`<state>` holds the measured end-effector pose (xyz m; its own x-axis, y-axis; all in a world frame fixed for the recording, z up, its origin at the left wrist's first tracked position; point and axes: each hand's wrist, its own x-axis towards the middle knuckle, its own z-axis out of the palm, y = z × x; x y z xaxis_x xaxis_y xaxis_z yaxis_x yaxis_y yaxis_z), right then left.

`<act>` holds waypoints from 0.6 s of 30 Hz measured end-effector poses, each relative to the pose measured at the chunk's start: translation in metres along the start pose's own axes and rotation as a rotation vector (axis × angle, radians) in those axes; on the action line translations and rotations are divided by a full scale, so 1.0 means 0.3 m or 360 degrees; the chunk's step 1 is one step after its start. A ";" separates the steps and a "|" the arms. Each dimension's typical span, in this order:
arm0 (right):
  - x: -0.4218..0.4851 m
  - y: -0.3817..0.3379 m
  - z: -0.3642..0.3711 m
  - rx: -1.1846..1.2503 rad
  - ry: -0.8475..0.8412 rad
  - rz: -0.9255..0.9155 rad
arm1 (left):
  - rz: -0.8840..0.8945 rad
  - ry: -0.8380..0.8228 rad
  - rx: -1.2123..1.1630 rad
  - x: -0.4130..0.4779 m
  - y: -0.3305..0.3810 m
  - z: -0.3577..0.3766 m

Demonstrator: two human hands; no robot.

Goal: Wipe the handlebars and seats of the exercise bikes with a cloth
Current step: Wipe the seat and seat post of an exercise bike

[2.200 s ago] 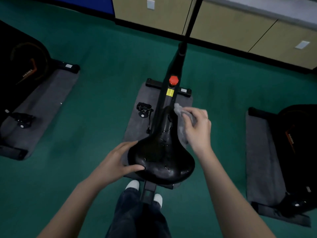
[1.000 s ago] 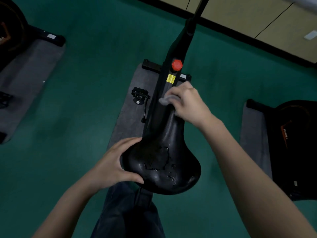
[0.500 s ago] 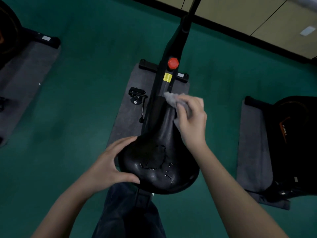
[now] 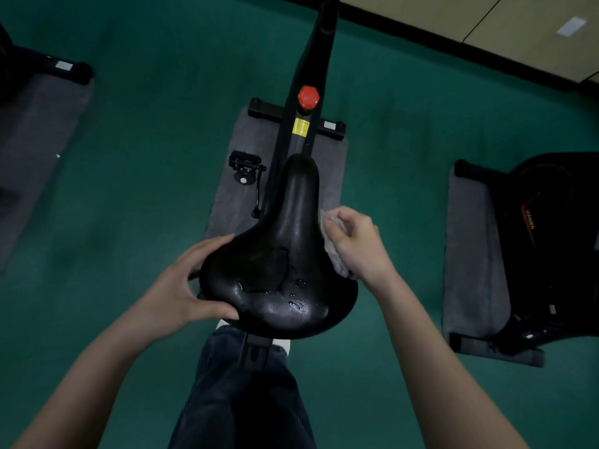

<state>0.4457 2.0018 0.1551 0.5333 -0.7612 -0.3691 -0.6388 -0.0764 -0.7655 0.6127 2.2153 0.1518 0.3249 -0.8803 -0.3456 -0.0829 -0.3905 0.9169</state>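
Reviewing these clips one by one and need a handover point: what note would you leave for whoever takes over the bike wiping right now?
Left hand grips the seat at its left edge, steadying it.
Right hand holds the grey cloth against the seat's right side.
Done: wet streaks on the seat's wide rear suggest wiping is under way.
Left: finish this seat; its handlebars are out of view; then the bike on the right.

Black seat [image 4: 285,267], grey cloth [image 4: 334,251], green floor [image 4: 146,140], red knob [image 4: 308,96].

cloth [image 4: 331,254] mostly under R hand [image 4: 359,244], bike post [image 4: 323,37] cropped top
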 end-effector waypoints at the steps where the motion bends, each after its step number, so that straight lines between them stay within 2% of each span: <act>1: -0.024 0.010 -0.014 -0.0086 0.0000 -0.0039 | -0.0003 0.0001 0.0013 0.000 -0.001 0.000; 3: -0.071 0.040 -0.035 -0.0125 0.0007 -0.0035 | -0.0010 0.0006 0.0032 0.000 0.000 0.001; 6: -0.146 0.086 -0.047 0.0068 0.0173 0.0108 | -0.0018 0.0014 0.0045 -0.003 0.000 0.002; 9: -0.254 0.115 -0.001 0.0286 0.0518 0.0158 | -0.0041 0.0031 0.0031 -0.006 0.001 0.005; 12: -0.363 0.083 0.070 0.0233 0.0850 -0.0036 | -0.0041 0.0047 0.0002 -0.008 0.005 0.008; 14: -0.365 0.047 0.082 0.0165 0.0837 -0.0243 | -0.0046 0.0047 -0.0007 -0.007 0.005 0.010; 18: -0.268 -0.044 0.063 -0.0165 0.0605 -0.0509 | -0.0058 0.0066 -0.0044 -0.014 0.008 0.014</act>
<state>0.4217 2.0762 0.1850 0.4840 -0.8684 0.1081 -0.5386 -0.3930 -0.7453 0.6071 2.2171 0.1545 0.3661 -0.8534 -0.3710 -0.0441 -0.4141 0.9092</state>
